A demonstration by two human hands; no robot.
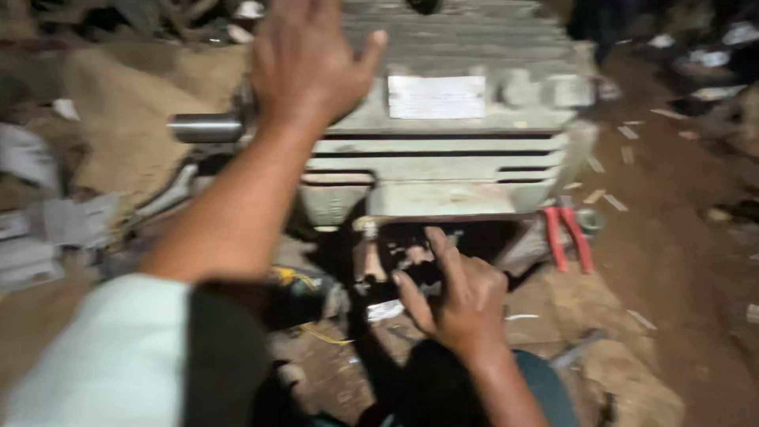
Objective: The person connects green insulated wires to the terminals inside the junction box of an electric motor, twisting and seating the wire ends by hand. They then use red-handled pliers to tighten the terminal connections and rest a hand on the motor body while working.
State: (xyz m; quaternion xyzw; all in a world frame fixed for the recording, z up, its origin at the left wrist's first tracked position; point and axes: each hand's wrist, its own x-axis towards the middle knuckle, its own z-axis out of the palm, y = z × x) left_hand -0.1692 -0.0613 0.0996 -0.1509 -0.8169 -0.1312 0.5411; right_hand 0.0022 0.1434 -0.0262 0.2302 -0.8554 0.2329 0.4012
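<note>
Left hand (310,67) spreading open and flat on top of the grey ribbed motor housing (443,170), holding nothing, just above the steel shaft (205,127) sticking out toward the left; right hand (458,296) reaching with loosely opened, empty grip into the dark gap under the housing's near edge. Sitting on the dirt floor (672,253), that housing, with red-handled pliers (568,237) lying just beside its right corner. Likely risking pinched fingers underneath if the heavy casing tips or settles under the pressing palm.
</note>
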